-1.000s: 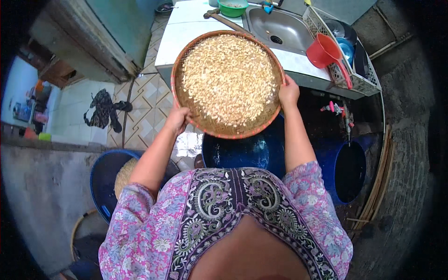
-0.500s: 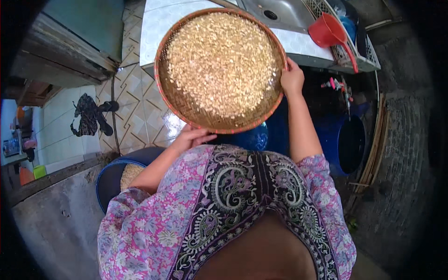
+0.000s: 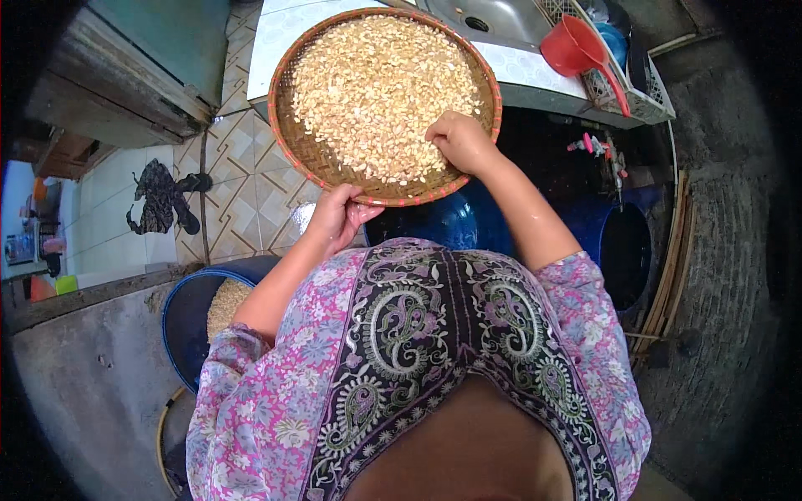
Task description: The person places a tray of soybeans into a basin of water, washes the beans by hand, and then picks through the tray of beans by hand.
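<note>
A round woven bamboo tray [image 3: 334, 154] with a red-bound rim is held out in front of me. Pale yellow kernels [image 3: 376, 83], perhaps split beans, cover most of its weave. My left hand [image 3: 341, 215] grips the near rim from below, thumb at the edge. Over the right side of the kernels, my right hand [image 3: 464, 144] has its fingertips pinched together at the heap. Whatever lies between those fingers is hidden.
Behind the tray runs a white tiled counter [image 3: 280, 42] with a metal sink [image 3: 510, 21] and a red dipper [image 3: 572, 46]. Blue barrels [image 3: 625, 250] stand below right. A blue tub [image 3: 180, 326] holding grain is at my left. Dark cloth [image 3: 159, 200] lies farther left.
My right hand has left the tray's right rim and come in over the kernels, fingers pinched. The tray has shifted slightly left and away, with my left hand still at its near rim.
</note>
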The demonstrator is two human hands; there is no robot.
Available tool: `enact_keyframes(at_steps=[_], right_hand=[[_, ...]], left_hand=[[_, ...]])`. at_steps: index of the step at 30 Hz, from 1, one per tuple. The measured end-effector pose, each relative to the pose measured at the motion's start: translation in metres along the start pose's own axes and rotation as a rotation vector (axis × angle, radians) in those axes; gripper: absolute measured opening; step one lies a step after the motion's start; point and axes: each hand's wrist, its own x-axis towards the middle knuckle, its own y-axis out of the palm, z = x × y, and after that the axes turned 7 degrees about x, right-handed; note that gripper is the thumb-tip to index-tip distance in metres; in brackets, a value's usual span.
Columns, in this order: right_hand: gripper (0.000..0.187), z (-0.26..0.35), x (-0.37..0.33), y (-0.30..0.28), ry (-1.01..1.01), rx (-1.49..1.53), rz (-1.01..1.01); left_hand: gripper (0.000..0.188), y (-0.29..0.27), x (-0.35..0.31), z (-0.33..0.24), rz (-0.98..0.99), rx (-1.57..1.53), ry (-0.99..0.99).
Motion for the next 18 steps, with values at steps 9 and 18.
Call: enact_keyframes(at_steps=[9, 18], right_hand=[[0.013, 0.004, 0.004, -0.006, 0.124, 0.043, 0.009], [0.014, 0.032, 0.026, -0.035, 0.156, -0.076, 0.078]], left_hand=[[0.036, 0.008, -0.005, -0.005, -0.015, -0.011, -0.02], [0.035, 0.012, -0.006, -0.01, -0.001, -0.038, -0.033]])
